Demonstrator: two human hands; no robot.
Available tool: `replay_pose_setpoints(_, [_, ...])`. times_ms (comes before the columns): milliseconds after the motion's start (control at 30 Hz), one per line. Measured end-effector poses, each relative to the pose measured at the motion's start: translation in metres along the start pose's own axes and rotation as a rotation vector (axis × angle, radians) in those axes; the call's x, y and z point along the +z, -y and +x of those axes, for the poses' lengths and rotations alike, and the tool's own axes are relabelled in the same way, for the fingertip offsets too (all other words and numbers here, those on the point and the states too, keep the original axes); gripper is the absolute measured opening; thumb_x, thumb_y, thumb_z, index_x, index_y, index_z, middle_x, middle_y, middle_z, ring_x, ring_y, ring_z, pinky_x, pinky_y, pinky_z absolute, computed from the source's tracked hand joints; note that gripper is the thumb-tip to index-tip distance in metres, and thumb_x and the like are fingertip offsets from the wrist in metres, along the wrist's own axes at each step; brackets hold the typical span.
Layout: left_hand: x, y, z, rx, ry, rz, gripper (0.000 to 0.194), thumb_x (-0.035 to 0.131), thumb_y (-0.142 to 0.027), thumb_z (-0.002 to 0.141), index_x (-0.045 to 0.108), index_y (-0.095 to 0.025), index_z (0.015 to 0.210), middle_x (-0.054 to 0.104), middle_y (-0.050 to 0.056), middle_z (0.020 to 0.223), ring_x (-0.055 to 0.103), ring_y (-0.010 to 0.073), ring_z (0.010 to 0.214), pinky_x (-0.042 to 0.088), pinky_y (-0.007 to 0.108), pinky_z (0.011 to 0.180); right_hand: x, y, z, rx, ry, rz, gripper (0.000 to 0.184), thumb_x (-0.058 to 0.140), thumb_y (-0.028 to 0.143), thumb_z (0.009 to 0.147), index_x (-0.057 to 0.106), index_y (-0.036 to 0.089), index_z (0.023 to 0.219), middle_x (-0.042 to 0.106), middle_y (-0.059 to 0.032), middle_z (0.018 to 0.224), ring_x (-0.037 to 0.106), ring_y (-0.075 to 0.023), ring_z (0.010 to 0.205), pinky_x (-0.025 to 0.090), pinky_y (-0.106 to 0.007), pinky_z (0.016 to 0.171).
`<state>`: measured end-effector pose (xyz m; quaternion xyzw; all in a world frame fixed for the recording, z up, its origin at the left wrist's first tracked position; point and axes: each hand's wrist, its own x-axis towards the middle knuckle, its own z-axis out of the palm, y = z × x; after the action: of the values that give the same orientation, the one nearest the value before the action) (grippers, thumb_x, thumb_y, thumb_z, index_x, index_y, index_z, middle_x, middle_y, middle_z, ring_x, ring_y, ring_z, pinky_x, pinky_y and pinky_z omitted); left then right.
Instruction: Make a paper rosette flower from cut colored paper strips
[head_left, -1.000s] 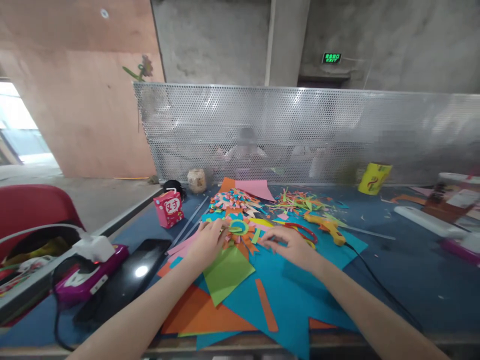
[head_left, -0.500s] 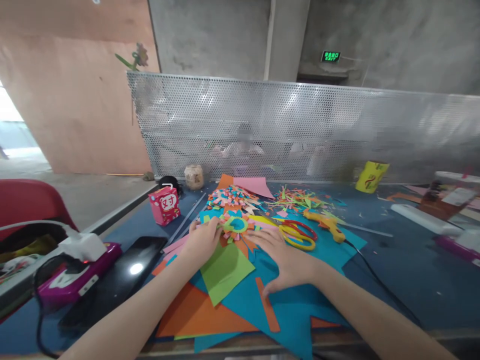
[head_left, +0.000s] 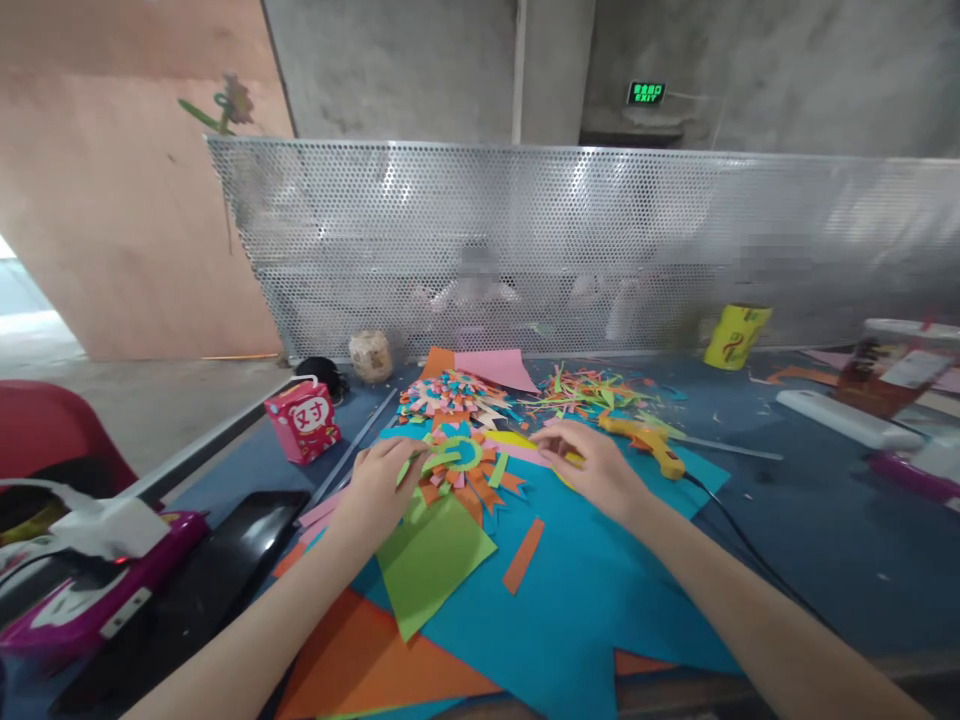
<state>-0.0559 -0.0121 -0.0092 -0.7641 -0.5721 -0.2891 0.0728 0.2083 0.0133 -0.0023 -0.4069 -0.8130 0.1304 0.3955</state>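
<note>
My left hand (head_left: 382, 490) is closed at the left side of a layered paper flower, its fingertips pinching a narrow green paper strip (head_left: 442, 460) that reaches over the flower's middle. The fringed flower (head_left: 469, 455) has a green ring, with orange, pink and blue pieces around it. To its right, my right hand (head_left: 589, 468) is closed over the scissors (head_left: 574, 459), hiding most of their handles. A green paper square (head_left: 431, 560) lies below the flower. An orange strip (head_left: 523, 556) rests on the large blue sheet (head_left: 540, 630).
A yellow glue gun (head_left: 649, 440) with a cord lies right of my right hand. Behind are fringed paper pieces (head_left: 454, 393) and a pile of scraps (head_left: 592, 390). At left stand a pink drink carton (head_left: 304, 422), a black phone (head_left: 195, 590) and a purple power strip (head_left: 112, 590).
My right hand reached over the flower's right side with fingers spread, then moved right and closed over the scissors. The orange strip shifted away from me and turned. The view has swung slightly right.
</note>
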Motion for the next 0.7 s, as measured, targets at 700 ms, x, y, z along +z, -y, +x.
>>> replay_pose_setpoints(700, [-0.003,-0.004,0.0,-0.278,-0.018,-0.387,0.028,0.048,-0.043,0.071,0.064,-0.02,0.079,0.069,0.003,0.084,0.061,0.0215,0.079,0.046,0.032,0.065,-0.02,-0.02,0.005,0.43,-0.066,-0.651,0.039,0.04,0.035,0.081,0.055,0.007,0.103,0.053,-0.0233,0.104,0.047,-0.0367,0.102,0.034,-0.051,0.079])
